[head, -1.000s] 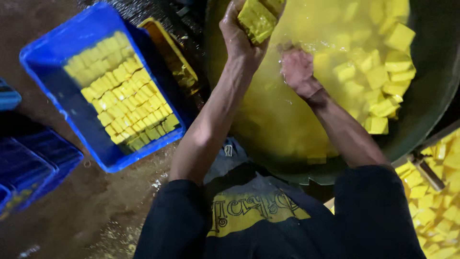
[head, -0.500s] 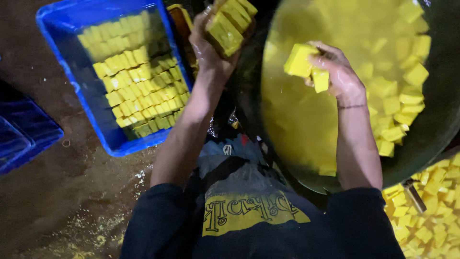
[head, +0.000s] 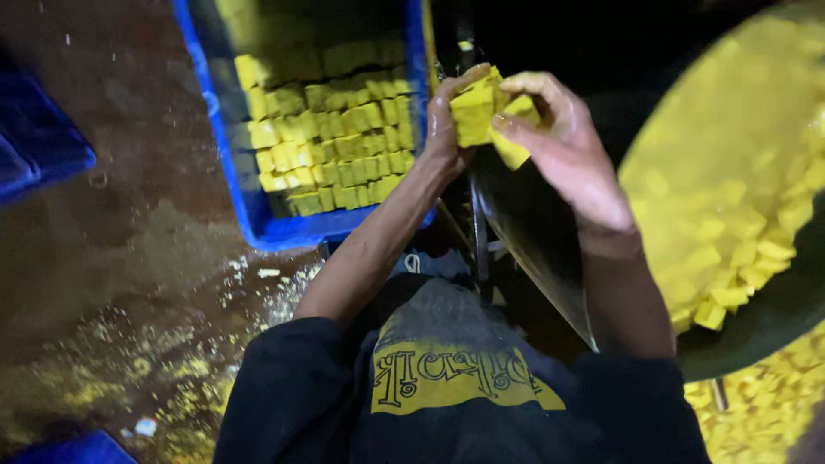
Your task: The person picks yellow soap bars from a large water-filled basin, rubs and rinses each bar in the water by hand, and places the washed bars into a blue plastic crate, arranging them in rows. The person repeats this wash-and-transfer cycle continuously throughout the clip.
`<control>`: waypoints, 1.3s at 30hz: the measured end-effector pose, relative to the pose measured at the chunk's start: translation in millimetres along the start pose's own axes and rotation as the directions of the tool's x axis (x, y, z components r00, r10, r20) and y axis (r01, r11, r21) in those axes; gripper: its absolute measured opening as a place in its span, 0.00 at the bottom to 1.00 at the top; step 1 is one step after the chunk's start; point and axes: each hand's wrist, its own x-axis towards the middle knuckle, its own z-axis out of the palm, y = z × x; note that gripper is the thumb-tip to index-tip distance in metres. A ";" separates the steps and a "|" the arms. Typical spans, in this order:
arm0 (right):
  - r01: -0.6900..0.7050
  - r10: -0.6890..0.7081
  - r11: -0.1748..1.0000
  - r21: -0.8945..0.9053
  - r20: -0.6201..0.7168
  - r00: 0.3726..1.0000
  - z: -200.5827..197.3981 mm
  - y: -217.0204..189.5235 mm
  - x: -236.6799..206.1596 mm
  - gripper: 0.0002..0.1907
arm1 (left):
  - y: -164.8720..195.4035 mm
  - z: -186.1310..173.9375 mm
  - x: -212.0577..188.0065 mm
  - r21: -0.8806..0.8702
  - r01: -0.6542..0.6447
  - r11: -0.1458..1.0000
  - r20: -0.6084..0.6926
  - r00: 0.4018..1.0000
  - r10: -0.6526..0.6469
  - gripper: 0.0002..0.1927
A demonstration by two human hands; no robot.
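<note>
Two hands: left hand (head: 447, 129), right hand (head: 563, 150).
Yellow blocks (head: 485, 112) pinched between fingers (head: 516, 84) of both hands: a few, exact count unclear.
One blue crate (head: 219, 146) left of fingers, yellow cubes (head: 331, 142) in rows inside: several dozen, too many to count.
One big dark pan (head: 524, 232) right of fingers, loose cubes (head: 730, 258) inside: dozens.
More blue crates (head: 39, 146) far left and one at bottom left (head: 73, 448): at least two, only partly in view.

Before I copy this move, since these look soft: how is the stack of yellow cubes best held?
By its flat side faces, from both sides. The left hand cups the stack of yellow cubes from the left, and the right hand presses in from the right, probably keeping the blocks aligned.
</note>
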 end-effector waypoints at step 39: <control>-0.001 -0.023 0.919 -0.395 -0.055 0.998 122.4 132.3 202.7 0.28 | 236.6 -173.0 111.4 0.710 -0.184 -0.679 0.430 0.878 0.212 0.09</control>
